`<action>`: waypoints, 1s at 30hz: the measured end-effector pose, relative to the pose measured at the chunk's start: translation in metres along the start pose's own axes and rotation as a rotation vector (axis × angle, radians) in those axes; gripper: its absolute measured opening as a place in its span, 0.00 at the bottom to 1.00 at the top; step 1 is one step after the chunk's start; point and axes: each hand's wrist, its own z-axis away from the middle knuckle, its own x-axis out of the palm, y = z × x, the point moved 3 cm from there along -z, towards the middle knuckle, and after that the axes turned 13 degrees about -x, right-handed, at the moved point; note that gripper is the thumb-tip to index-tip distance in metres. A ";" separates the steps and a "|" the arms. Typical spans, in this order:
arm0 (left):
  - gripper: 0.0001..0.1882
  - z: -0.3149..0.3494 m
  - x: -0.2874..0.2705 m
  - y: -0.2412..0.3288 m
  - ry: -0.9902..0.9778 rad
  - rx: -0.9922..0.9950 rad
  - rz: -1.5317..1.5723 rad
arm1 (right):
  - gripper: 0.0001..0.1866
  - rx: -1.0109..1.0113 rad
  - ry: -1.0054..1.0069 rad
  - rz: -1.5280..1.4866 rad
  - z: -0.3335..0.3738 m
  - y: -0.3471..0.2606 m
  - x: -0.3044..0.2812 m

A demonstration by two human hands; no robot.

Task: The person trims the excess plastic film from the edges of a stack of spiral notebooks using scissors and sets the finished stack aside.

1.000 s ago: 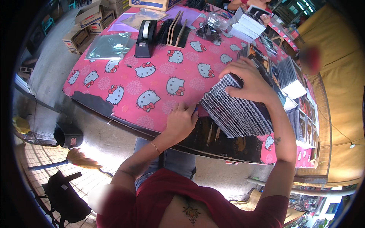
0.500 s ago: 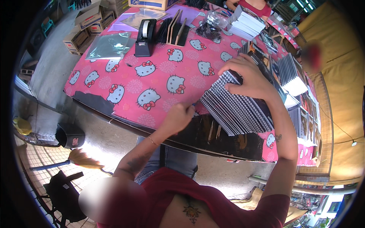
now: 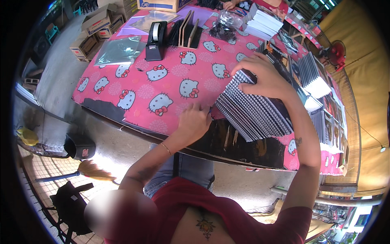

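Note:
A slanted stack of spiral-bound notebooks [image 3: 252,110], their black-and-white bindings turned toward me, lies near the table's front edge. My right hand [image 3: 266,77] is hooked over its far upper end, thumb on the near side and fingers on the far side. Just left of the stack, my left hand [image 3: 195,122] is closed low over the tabletop, knuckles up. A small dark-blue tip shows beside its fingers, close to the lowest bindings; what it belongs to is hidden.
A black tape dispenser [image 3: 156,42], clear plastic sleeves [image 3: 118,51] and a wooden divider rack [image 3: 188,30] stand on the pink cat-print table cover [image 3: 138,85]. More notebook stacks [image 3: 313,77] line the right side. Across the table is another person's hand [image 3: 230,5].
My left hand has turned, with its knuckles now more upward, and stays beside the stack. My right hand keeps its hold on the notebooks. The whole view has shifted slightly.

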 end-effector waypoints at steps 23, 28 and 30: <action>0.19 -0.019 0.017 -0.024 -0.649 -0.465 0.252 | 0.17 -0.068 0.068 0.016 0.005 0.005 0.003; 0.19 -0.011 0.027 -0.040 -0.769 -0.972 0.963 | 0.17 -0.063 0.070 0.005 0.006 0.006 0.004; 0.19 -0.010 0.029 -0.040 -0.774 -0.965 0.993 | 0.17 -0.062 0.064 0.001 0.006 0.006 0.003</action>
